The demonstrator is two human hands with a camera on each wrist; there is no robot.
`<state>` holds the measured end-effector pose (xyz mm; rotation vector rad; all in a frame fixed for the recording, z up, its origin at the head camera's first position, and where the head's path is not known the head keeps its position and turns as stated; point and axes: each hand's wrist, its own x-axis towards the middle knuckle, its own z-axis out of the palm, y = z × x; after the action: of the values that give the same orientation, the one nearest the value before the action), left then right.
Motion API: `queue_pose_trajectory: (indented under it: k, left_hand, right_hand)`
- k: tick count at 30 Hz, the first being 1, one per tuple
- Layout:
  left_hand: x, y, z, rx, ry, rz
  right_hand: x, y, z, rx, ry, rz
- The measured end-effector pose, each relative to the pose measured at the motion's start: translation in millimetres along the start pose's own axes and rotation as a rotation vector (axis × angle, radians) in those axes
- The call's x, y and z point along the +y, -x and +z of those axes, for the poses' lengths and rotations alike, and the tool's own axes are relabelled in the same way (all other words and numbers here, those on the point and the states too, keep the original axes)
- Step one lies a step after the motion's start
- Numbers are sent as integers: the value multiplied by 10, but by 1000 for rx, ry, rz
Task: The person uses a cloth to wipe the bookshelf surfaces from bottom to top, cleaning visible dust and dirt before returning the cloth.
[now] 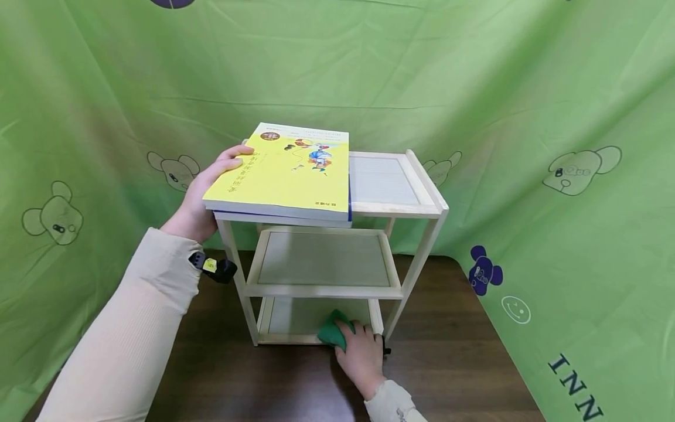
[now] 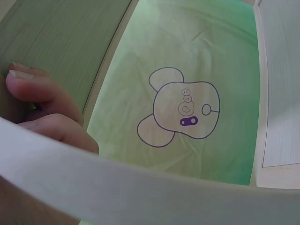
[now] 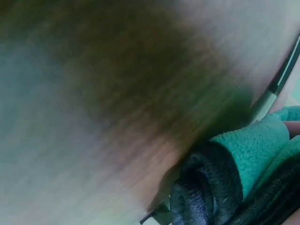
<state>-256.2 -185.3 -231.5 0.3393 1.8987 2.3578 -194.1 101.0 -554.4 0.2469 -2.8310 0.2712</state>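
The right hand is bending its fingers over a bunched green cloth and holding it against the front edge of the bottom tier, near its right corner. Seen from the right wrist, the cloth is showing a soft, fuzzy nap and folding over itself in thick layers, bright teal where it is catching light and nearly black in the shaded folds. The left hand is gripping the left end of the top tier, partly closed: digits are resting on a yellow book above, while others are curling beneath the board.

The book is lying flat, its cover carrying a small colourful cartoon, and a blue-edged book is lying underneath it. Both are covering the left part of the top tier. The pale three-tier wooden shelf is standing upright on a dark wooden table. Behind, a green curtain printed with outlined mouse-like heads is hanging in creases.
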Motion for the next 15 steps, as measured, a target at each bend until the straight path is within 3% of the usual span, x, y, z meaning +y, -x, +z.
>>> queue_pose_trajectory:
  k: [15]
  left_hand:
    - [2, 1, 1, 13, -5, -10]
  right_hand:
    - [-11, 3, -6, 71, -39, 17]
